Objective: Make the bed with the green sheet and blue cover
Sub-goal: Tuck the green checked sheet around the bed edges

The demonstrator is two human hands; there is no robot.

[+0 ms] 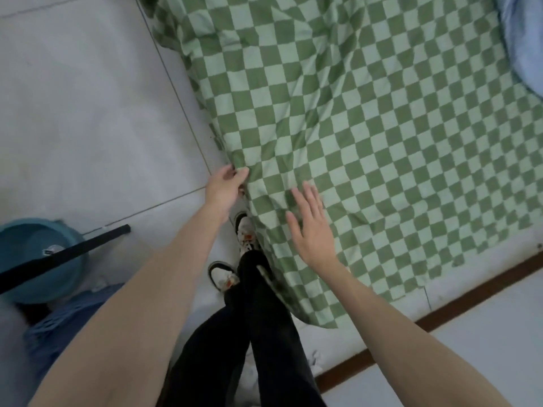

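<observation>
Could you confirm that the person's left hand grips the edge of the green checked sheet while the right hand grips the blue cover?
Not quite: in the head view the right hand lies open on the green checked sheet, not on the blue cover. The left hand does grip the sheet's edge.

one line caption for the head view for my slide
Left hand grips the green checked sheet's edge; right hand, fingers straight, lies over it.

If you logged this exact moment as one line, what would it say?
step: spreading green sheet | left hand: pinches sheet edge | right hand: flat, fingers straight, over sheet | blue cover: bunched at far corner | sheet: wrinkled
</observation>
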